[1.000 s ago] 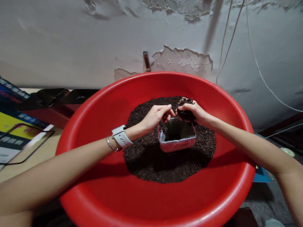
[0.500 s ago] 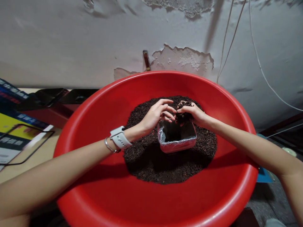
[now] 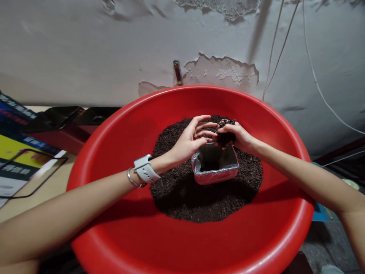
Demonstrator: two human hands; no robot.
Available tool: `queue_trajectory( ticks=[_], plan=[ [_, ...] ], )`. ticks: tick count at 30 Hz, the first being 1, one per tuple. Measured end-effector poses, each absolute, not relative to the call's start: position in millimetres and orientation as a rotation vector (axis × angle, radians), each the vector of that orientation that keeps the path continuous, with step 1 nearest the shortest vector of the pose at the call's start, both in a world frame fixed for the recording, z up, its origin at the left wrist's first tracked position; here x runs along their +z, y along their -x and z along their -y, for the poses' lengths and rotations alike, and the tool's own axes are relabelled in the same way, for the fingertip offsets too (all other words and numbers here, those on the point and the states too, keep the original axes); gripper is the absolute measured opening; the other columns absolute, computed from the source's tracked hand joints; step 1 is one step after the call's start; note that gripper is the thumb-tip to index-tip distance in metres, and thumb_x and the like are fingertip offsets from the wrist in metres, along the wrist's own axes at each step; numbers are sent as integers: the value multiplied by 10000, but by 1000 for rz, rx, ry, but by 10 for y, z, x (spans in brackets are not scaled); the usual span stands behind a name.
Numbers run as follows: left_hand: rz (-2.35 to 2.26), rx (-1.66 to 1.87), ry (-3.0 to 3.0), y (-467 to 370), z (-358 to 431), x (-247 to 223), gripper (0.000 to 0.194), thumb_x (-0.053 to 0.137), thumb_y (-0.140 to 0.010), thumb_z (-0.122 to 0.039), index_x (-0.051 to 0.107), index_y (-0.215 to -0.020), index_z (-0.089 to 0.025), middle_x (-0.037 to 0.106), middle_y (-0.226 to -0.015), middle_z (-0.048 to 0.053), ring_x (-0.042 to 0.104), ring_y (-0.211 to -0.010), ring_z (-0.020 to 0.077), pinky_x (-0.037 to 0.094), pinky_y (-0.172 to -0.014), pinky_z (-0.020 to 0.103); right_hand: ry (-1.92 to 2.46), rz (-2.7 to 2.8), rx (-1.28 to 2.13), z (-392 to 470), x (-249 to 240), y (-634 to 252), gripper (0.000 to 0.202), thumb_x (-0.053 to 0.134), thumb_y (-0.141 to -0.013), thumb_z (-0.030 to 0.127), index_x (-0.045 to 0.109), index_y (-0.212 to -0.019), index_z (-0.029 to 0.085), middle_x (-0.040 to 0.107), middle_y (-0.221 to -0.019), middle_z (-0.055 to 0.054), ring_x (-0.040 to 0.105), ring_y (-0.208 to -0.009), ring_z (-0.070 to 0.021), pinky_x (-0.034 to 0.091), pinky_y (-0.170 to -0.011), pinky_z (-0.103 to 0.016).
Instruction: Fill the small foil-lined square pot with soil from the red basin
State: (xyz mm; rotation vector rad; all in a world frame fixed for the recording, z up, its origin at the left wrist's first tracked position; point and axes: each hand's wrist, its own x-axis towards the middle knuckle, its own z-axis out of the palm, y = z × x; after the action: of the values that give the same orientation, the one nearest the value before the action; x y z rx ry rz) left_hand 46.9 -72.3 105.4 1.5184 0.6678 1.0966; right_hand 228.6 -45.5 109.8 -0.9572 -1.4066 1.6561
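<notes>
In the large red basin (image 3: 119, 236) lies a wide heap of dark, crumbly potting soil (image 3: 173, 190). A small box lined with clear plastic (image 3: 215, 177) stands on the soil near the middle, its inside dark. Above the box's far right edge, my right hand (image 3: 238, 135) is closed around a clump of soil, with crumbs showing over its fingers. My left hand (image 3: 194, 139) is just left of it, fingers stretched out and spread, their tips close to the clump. Whether those fingertips touch it, I cannot tell. A white-strapped watch (image 3: 146, 168) is on my left wrist.
Behind the basin rises a grey wall (image 3: 85, 53) with peeling plaster and hanging cords (image 3: 281, 49). At left, dark red boxes (image 3: 57, 127), a printed yellow and blue package (image 3: 17, 152) and a black wire frame (image 3: 34, 194) stand on a pale table (image 3: 61, 177).
My left hand's fingers have straightened and spread. My right hand, still holding soil, has shifted slightly right. The box and basin stay put, apart from a small shift of the whole view.
</notes>
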Motion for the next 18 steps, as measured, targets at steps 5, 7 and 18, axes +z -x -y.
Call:
queue_trajectory(
  ticks=[5, 7, 18],
  plan=[
    [-647, 1111, -1543, -481, 757, 1055, 459, 568, -729, -113, 402, -1150, -195, 562, -1185, 77, 626, -936, 159, 513, -908, 376, 961, 1415, 1660, 451, 1093, -2286, 182, 601, -622, 279, 578, -740, 142, 664, -657, -45, 619, -548, -186, 466, -427, -267],
    [-664, 1139, -1557, -487, 758, 1049, 430, 562, -749, -114, 407, -1139, -204, 556, -1184, 70, 630, -944, 164, 527, -898, 382, 956, 1409, 1652, 456, 1094, -2281, 190, 598, -618, 275, 571, -754, 145, 659, -643, -39, 617, -537, -183, 464, -414, -261],
    [-755, 1186, -1681, -482, 747, 1035, 508, 648, -689, -125, 440, -1143, -214, 542, -1175, 78, 599, -981, 183, 540, -779, 307, 938, 1394, 1688, 468, 1076, -2277, 211, 613, -614, 266, 564, -782, 148, 655, -656, -29, 624, -536, -183, 465, -406, -256]
  ],
)
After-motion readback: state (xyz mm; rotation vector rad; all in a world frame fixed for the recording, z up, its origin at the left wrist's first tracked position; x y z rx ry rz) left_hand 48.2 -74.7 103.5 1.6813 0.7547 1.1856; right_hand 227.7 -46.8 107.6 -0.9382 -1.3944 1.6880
